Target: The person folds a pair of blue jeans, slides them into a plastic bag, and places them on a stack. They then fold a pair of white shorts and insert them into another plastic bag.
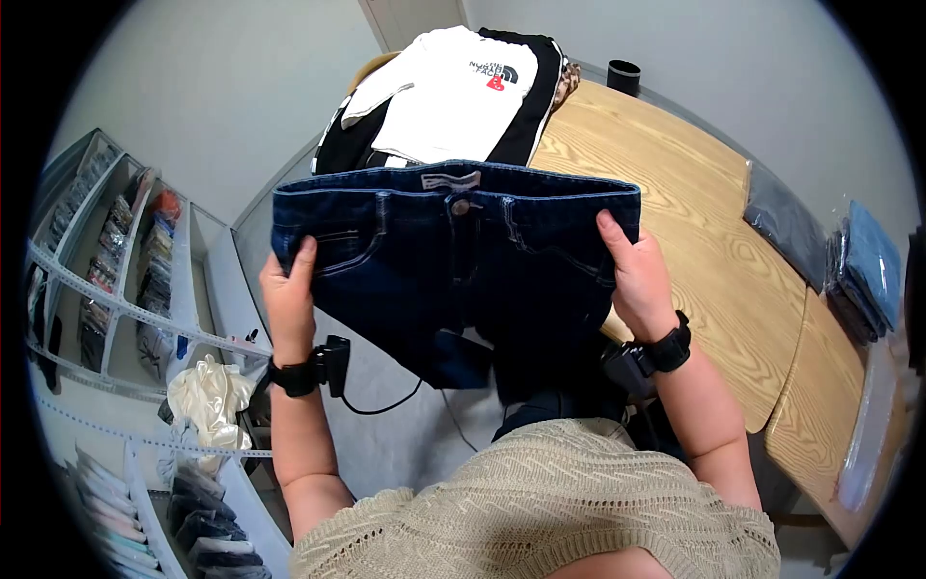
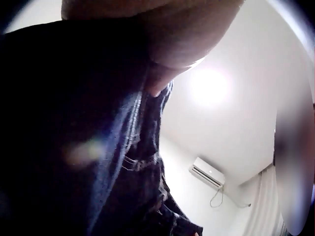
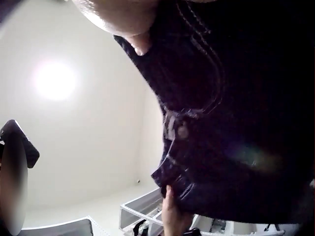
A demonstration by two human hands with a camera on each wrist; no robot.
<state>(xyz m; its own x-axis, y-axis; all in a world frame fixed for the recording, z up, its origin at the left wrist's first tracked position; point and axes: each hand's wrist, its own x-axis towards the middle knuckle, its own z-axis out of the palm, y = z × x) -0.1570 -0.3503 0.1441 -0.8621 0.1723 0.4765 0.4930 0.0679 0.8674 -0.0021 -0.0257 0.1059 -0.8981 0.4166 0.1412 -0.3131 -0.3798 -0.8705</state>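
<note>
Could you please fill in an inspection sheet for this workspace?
Surface: light wood-grain table, partly covered.
Job's things: dark-blue denim jeans with pale stitching, held up by both sides.
Clutter: white printed top over black cloth garments beyond the jeans; clear-bagged folded garments along the table's right side.
Grippers: left hand and right hand grip opposite sides of the jeans' waist.
Cables: thin black cable curving beside the boxy black left-wrist device.
Surroundings: white perforated shelves at left; white air conditioner, mounted high.

Jeans (image 1: 434,261) btwn shelves (image 1: 145,314) & tbl (image 1: 719,289)
</note>
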